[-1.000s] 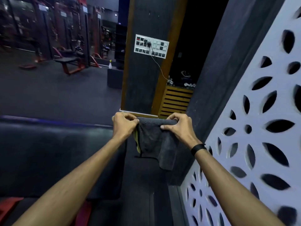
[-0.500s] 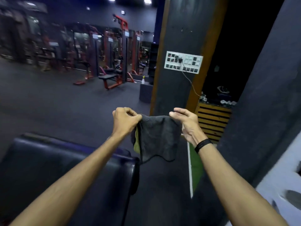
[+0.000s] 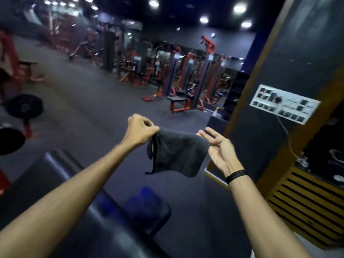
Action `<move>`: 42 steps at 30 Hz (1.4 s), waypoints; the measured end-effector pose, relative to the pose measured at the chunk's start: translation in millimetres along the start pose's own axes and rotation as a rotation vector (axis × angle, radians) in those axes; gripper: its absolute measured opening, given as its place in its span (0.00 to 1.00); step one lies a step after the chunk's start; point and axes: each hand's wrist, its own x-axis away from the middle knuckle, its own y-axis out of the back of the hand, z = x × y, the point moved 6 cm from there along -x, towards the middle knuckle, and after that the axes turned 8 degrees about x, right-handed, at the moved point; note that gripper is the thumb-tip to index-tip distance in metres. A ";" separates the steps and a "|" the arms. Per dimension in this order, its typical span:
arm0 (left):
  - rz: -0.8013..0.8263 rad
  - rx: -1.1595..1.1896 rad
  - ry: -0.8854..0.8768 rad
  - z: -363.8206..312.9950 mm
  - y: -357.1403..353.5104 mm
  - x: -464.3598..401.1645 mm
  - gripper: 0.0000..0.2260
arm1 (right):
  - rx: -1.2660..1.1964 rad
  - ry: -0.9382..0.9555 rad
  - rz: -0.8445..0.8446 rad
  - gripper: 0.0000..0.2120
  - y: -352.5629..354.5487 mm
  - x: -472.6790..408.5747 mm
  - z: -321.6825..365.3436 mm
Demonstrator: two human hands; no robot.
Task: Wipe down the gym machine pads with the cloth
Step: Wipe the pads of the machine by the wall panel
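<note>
Head view, person standing in a dim gym. The left hand (image 3: 140,130) is curled into a fist and pinches the upper left corner of a dark grey cloth (image 3: 177,152), which hangs in the air in front of the body, above the floor (image 3: 89,101) and clear of every surface. The right hand (image 3: 220,148) lies just beside the cloth's upper right corner with its fingers (image 3: 208,135) straight and spread; the palm faces inward, and whether the thumb touches the fabric cannot be told. A black wristband (image 3: 236,175) circles the right wrist.

Below the left forearm, a black padded machine pad (image 3: 149,209) with a glossy surface fills the lower left; the cloth hangs ahead of it, not touching it. To the right stands a dark pillar (image 3: 275,71) carrying a white switch panel (image 3: 283,103), with a cable hanging from it toward a slatted wooden cabinet (image 3: 305,205). Red-framed weight machines (image 3: 186,79) line the far wall, and black weight plates (image 3: 24,106) sit at the left edge.
</note>
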 end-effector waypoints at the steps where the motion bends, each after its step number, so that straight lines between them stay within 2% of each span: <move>1: -0.027 -0.002 0.017 7.6 6.2 -5.1 0.13 | -0.016 -0.024 0.036 0.23 -4.2 -11.4 -8.0; 7: -0.106 -0.093 0.118 47.1 38.0 -16.3 0.12 | 0.069 -0.167 0.189 0.18 -34.7 -68.1 -58.5; 13: -0.233 -0.117 0.274 66.0 61.1 -22.4 0.08 | 0.019 -0.218 0.382 0.16 -65.3 -107.2 -89.2; 18: -0.295 -0.137 0.301 67.2 61.3 -25.4 0.07 | -0.061 -0.235 0.477 0.14 -85.0 -134.3 -98.2; 24: -0.320 -0.181 0.328 60.5 30.2 -37.4 0.10 | -0.089 -0.232 0.547 0.18 -72.7 -185.4 -94.3; 27: -0.311 -0.210 0.367 58.3 8.2 -41.2 0.10 | -0.070 -0.213 0.544 0.10 -66.4 -213.0 -93.5; 28: -0.325 -0.206 0.386 60.5 2.7 -41.4 0.10 | -0.049 -0.204 0.532 0.10 -62.9 -221.9 -94.5; 35: -0.497 -0.131 0.483 70.9 1.0 -48.8 0.08 | -0.076 -0.191 0.532 0.14 -75.2 -265.2 -98.1; 42: -0.722 -0.050 0.468 89.5 31.0 -55.5 0.08 | -0.036 -0.187 0.582 0.16 -118.1 -288.8 -116.3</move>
